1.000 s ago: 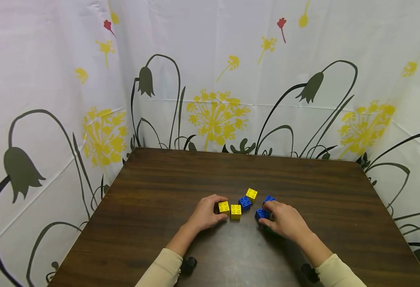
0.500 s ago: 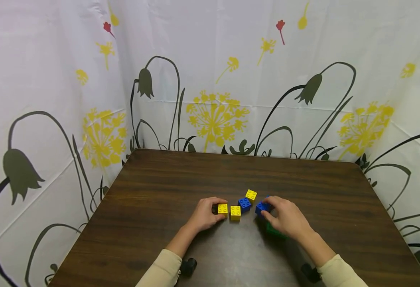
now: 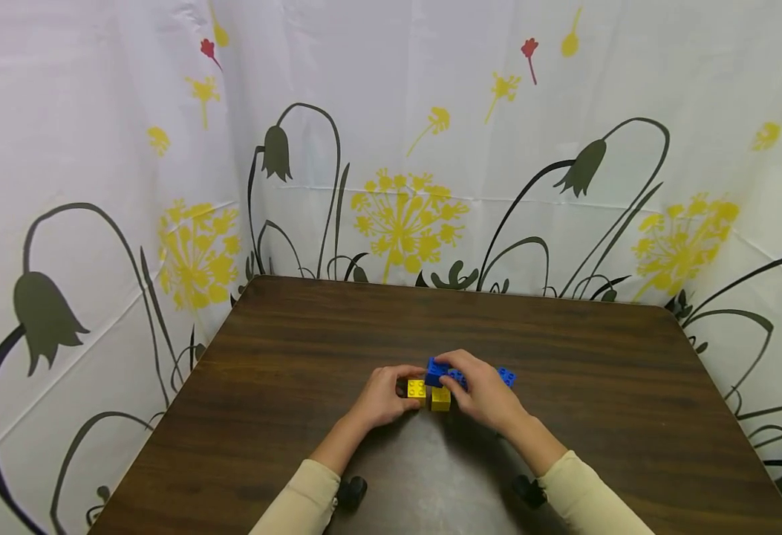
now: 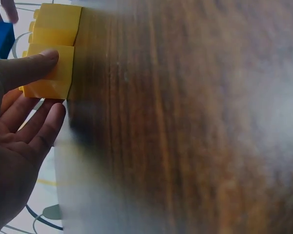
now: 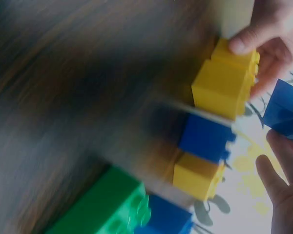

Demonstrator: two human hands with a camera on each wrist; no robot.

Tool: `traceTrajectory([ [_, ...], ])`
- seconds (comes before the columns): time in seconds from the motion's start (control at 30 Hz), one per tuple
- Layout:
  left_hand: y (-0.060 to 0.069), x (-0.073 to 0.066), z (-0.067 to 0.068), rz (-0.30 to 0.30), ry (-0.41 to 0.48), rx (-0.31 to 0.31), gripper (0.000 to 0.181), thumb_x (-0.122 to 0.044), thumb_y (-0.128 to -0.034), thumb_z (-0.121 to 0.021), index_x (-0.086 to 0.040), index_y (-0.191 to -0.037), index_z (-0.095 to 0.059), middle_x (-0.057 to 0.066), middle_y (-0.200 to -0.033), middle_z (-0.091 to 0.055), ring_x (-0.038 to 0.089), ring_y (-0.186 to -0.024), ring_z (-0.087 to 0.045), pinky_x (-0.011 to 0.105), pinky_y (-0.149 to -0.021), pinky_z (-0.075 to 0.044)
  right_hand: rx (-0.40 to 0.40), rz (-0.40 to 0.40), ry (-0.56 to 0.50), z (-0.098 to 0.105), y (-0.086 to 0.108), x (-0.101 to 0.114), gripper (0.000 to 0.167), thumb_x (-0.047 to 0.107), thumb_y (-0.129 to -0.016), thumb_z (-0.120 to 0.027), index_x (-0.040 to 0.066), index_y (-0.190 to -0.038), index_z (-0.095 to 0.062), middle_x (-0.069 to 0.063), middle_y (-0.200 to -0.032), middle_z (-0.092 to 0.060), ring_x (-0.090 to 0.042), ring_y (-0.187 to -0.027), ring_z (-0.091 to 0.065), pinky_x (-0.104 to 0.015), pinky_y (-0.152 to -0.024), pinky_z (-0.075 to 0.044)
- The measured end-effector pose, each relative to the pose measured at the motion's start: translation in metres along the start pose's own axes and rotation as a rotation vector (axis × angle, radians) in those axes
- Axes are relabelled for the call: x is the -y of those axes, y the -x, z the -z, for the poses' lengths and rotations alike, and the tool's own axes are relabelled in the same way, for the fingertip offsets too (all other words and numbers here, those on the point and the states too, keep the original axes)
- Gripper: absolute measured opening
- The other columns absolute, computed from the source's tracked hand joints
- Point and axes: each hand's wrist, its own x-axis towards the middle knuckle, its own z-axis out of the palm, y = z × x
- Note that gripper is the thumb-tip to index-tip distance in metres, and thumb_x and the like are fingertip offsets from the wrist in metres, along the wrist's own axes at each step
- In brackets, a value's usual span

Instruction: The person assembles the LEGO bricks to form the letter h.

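My left hand [image 3: 379, 401] pinches a yellow toy building block [image 3: 416, 389] on the table between thumb and fingers. Close against its right stands a second yellow block [image 3: 440, 400]. My right hand [image 3: 489, 392] holds a blue block [image 3: 436, 371] up in the air, just above and behind that second yellow one. In the left wrist view the gripped yellow block [image 4: 58, 75] has the thumb across its side, and part of the raised blue block [image 4: 1, 40] shows at the edge. The right wrist view shows the raised blue block [image 5: 282, 109] apart from the others.
Beyond the yellow pair stand another blue block [image 5: 205, 138] and a third yellow block [image 5: 198, 176]. A larger green block [image 5: 107, 204] and one more blue block [image 3: 506, 377] lie to the right. A flowered curtain [image 3: 404, 148] hangs behind the table [image 3: 337, 319].
My right hand has lifted the blue block and carried it left, over towards the yellow blocks. The left hand keeps its grip on the yellow block in nearly the same place.
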Motion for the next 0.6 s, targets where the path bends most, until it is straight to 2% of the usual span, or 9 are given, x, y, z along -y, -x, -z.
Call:
traceTrajectory([
  [0.07,-0.001,0.000,0.001,0.003,0.013,-0.003,0.051,-0.009,-0.0749,-0.086,-0.006,-0.122,-0.066,0.007,-0.110,-0.070,0.015,-0.086,-0.064,0.023,-0.068,-0.055,0.018,0.011,-0.004,-0.007,-0.004,0.001,0.030,0.012,-0.093,-0.069,0.014,-0.122,-0.062,0.005,-0.116,-0.063,-0.010,-0.096,-0.063,-0.031,-0.083,-0.056],
  [0.27,-0.001,0.002,0.001,-0.011,0.044,-0.007,0.048,-0.005,-0.0707,-0.088,-0.008,-0.113,-0.066,0.004,-0.096,-0.070,0.014,-0.073,-0.064,0.022,-0.063,-0.053,0.087,-0.001,-0.013,-0.020,-0.010,0.005,0.029,0.013,-0.094,-0.067,0.015,-0.122,-0.062,0.005,-0.117,-0.062,-0.011,-0.100,-0.062,-0.032,-0.088,-0.054],
  [0.47,-0.002,0.002,0.001,-0.023,-0.002,-0.007,0.042,-0.008,-0.0713,-0.088,-0.013,-0.107,-0.066,0.001,-0.094,-0.070,0.014,-0.071,-0.063,0.021,-0.062,-0.052,0.119,0.013,-0.004,-0.025,-0.010,0.007,0.028,0.012,-0.096,-0.065,0.016,-0.123,-0.062,0.005,-0.117,-0.062,-0.017,-0.098,-0.065,-0.032,-0.084,-0.055],
  [0.6,-0.002,0.002,0.001,-0.030,-0.016,-0.006,0.040,-0.010,-0.0721,-0.088,-0.014,-0.106,-0.067,0.000,-0.094,-0.070,0.015,-0.070,-0.063,0.021,-0.061,-0.052,0.126,0.015,0.012,-0.027,-0.010,0.006,0.028,0.014,-0.095,-0.066,0.017,-0.123,-0.063,0.006,-0.118,-0.062,-0.014,-0.099,-0.064,-0.031,-0.086,-0.055],
])
